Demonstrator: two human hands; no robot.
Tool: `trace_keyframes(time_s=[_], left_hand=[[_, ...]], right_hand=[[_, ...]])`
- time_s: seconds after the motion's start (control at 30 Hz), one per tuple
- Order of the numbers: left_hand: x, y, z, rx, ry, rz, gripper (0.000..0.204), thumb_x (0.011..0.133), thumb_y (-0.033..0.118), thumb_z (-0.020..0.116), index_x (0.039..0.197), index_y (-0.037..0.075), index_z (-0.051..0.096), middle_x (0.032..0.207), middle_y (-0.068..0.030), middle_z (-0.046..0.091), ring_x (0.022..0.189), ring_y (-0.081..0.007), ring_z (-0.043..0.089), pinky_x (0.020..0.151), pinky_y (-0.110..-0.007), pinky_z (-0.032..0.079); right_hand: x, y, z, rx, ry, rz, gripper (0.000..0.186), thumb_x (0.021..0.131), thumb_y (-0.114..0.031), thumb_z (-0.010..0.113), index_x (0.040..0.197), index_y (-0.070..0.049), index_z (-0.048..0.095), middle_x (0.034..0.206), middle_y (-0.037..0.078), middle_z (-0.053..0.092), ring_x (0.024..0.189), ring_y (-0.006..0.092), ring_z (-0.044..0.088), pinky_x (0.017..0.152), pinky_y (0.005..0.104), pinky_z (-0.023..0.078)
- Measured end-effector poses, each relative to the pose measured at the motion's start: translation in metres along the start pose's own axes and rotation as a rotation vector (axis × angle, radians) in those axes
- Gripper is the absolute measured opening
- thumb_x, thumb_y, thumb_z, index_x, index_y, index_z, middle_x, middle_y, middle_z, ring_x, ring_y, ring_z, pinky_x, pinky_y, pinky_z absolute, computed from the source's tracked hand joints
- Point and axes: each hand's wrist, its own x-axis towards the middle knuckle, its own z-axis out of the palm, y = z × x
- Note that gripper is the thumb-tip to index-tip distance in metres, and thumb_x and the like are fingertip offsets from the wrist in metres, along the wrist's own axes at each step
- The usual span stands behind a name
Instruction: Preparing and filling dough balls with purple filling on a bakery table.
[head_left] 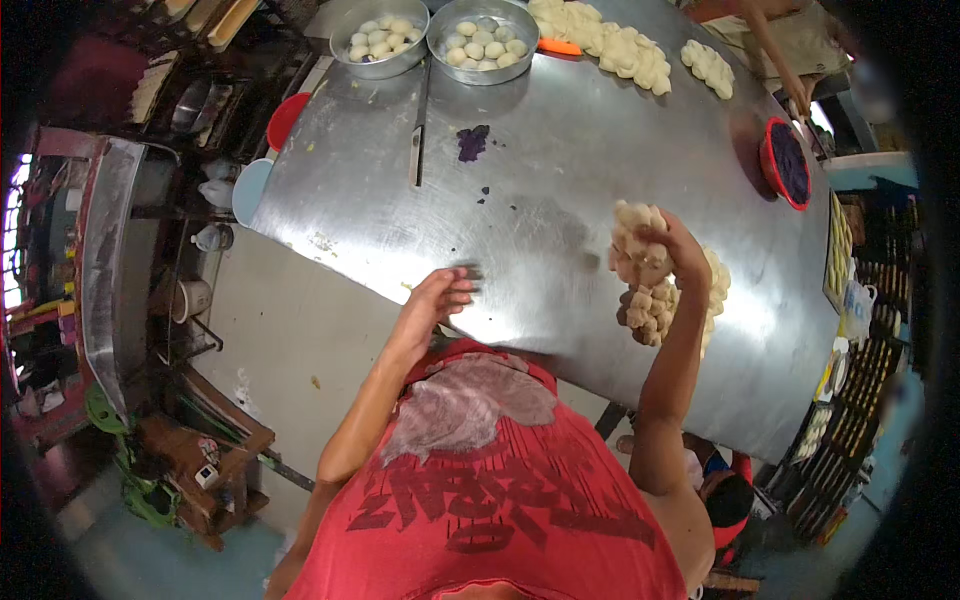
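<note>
My right hand (675, 245) grips a lumpy clump of pale dough pieces (635, 225), held over a larger heap of similar dough pieces (655, 315) on the right of the steel table (540, 190). My left hand (445, 295) is at the table's near edge, its fingers apart and slightly curled, with nothing visible in them. A smear of purple paste (472, 142) and a few small bits lie beyond it. A long flat metal tool (418, 150) lies near the far left of the table.
Two round pans of dough balls (385, 40), dough piles (625, 50) and an orange-handled tool (558, 47) line the far side. A red bowl of purple paste (785, 160) sits right, near another person's arm (780, 65). A person (730, 500) is low at bottom right; shelving (180, 300) stands left.
</note>
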Motion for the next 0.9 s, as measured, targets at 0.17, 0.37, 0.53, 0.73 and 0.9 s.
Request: trace_keyframes(time_s=[0.17,0.37,0.53,0.73,0.9], left_hand=[[0.037,-0.013,-0.051,0.303,0.277,0.296,0.040,0.105,0.033,0.050,0.133,0.006,0.060,0.122,-0.0101,0.065,0.112,-0.0227,0.060,0.102,-0.039,0.045],[0.058,-0.028,-0.101,1.426,0.811,0.646,0.060,0.098,0.042,0.051,0.148,0.009,0.050,0.160,-0.0239,0.032,0.150,-0.0414,0.025,0.120,-0.064,0.012],[0.054,-0.027,-0.112,1.435,0.821,0.637,0.060,0.093,0.040,0.055,0.147,0.014,0.053,0.161,-0.0228,0.033,0.150,-0.0390,0.026,0.120,-0.063,0.014],[0.054,-0.026,-0.117,1.376,0.774,0.665,0.060,0.093,0.040,0.054,0.148,0.014,0.051,0.161,-0.0228,0.032,0.153,-0.0374,0.023,0.121,-0.062,0.015],[0.053,-0.049,-0.130,1.312,0.900,0.768,0.070,0.093,0.056,0.057,0.148,0.012,0.051,0.161,-0.0237,0.031,0.152,-0.0397,0.024,0.121,-0.064,0.014]], right_hand=[[0.057,0.022,0.006,-1.018,0.490,-0.095,0.055,0.094,-0.035,0.072,0.132,0.002,0.059,0.121,0.016,0.066,0.107,0.0258,0.065,0.092,0.0381,0.053],[0.097,-0.016,0.091,-0.458,0.326,-0.339,0.054,0.096,-0.040,0.069,0.135,-0.002,0.059,0.135,0.018,0.062,0.122,0.0320,0.061,0.101,0.0407,0.049],[0.129,-0.031,0.193,-0.591,0.076,-0.465,0.047,0.098,-0.035,0.066,0.129,0.000,0.061,0.118,0.015,0.070,0.111,0.0248,0.066,0.097,0.0357,0.050],[0.071,-0.017,0.325,-0.690,-0.500,-0.389,0.037,0.101,-0.027,0.064,0.126,0.000,0.063,0.112,0.014,0.070,0.105,0.0231,0.065,0.094,0.0356,0.050],[0.022,0.031,0.373,-0.842,-0.867,-0.281,0.035,0.100,-0.022,0.065,0.132,-0.007,0.062,0.121,0.013,0.071,0.108,0.0227,0.067,0.096,0.0366,0.051]])
